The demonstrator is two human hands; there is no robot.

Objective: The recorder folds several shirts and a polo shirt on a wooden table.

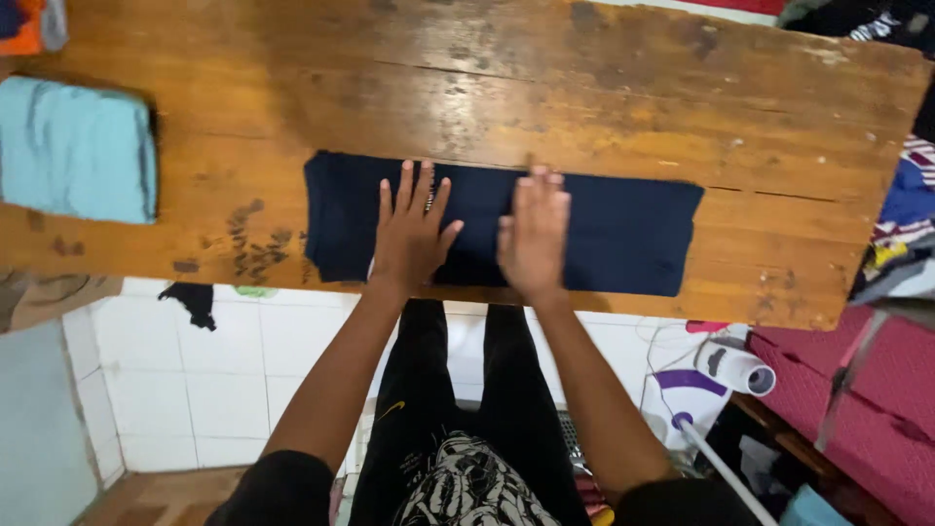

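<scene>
Navy cloth (604, 234), folded into a long strip, lies along the counter (584, 107) near its front edge. Left hand (411, 234) presses flat on it, fingers spread; right hand (534, 234) flat beside, fingers together, neither grip closed on anything. Looks soft, light, floppy; best pinched at the ends. Folded blue cloth (76, 148) sits well left.

garment (623, 234) on table (584, 97), cloth (73, 151) left (apart)

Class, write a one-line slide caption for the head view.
Both hands, left hand and right hand, press flat on a folded dark navy garment lying on a worn wooden table.
</scene>
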